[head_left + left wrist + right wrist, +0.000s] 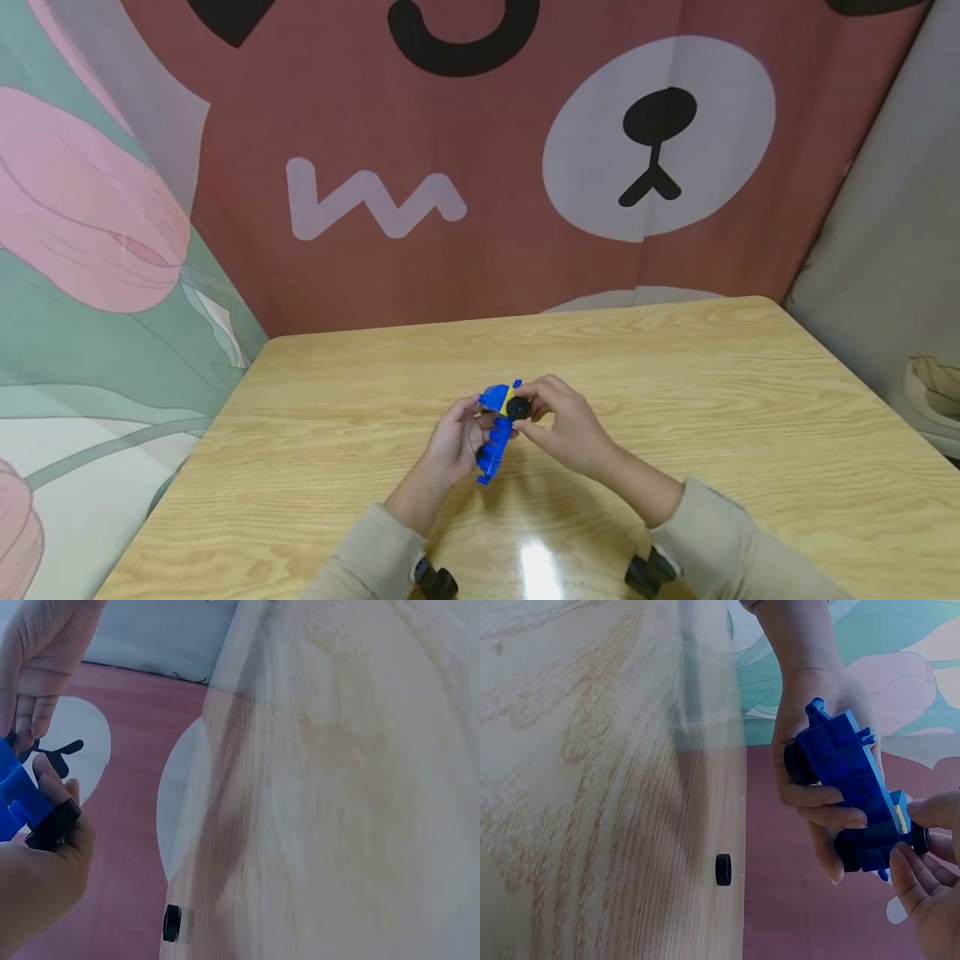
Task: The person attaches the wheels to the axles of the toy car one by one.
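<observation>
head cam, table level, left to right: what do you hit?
Left sleeve → left hand → blue toy car → black wheel → right hand → right sleeve, all over the wooden table.

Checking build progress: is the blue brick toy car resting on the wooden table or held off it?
Held off it: left hand and right hand grip the blue toy car.

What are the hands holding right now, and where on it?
Left hand grips the blue toy car around its body; right hand pinches its front black wheel.
</observation>
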The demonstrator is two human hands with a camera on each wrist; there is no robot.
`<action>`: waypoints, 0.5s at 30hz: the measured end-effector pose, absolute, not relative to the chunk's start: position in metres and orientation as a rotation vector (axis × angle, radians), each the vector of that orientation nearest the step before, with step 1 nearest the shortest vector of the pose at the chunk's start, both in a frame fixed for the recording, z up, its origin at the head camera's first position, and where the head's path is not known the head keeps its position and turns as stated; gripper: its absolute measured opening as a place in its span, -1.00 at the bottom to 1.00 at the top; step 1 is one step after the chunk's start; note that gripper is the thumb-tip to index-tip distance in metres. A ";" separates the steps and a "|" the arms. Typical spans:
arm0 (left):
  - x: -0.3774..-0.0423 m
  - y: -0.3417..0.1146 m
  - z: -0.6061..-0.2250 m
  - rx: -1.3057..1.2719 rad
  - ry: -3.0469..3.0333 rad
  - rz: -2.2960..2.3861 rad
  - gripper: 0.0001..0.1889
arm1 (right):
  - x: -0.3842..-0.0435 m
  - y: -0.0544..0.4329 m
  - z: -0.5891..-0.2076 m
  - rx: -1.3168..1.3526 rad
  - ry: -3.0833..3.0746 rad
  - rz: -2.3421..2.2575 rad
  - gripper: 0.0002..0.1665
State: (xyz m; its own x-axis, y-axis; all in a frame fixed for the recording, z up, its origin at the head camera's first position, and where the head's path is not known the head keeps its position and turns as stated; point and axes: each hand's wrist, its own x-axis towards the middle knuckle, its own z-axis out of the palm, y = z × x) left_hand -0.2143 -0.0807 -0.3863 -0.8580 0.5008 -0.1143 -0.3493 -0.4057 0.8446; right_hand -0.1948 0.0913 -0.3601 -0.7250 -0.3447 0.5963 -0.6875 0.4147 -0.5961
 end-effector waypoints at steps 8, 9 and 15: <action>-0.213 -0.080 -0.387 0.221 1.325 2.267 -0.64 | -0.193 0.091 -0.361 0.877 -2.272 1.256 -0.61; -0.213 -0.080 -0.388 0.223 1.328 2.268 -0.63 | -0.193 0.091 -0.361 0.876 -2.266 1.254 -0.61; -0.214 -0.079 -0.387 0.230 1.344 2.276 -0.63 | -0.194 0.092 -0.360 0.876 -2.258 1.230 -0.61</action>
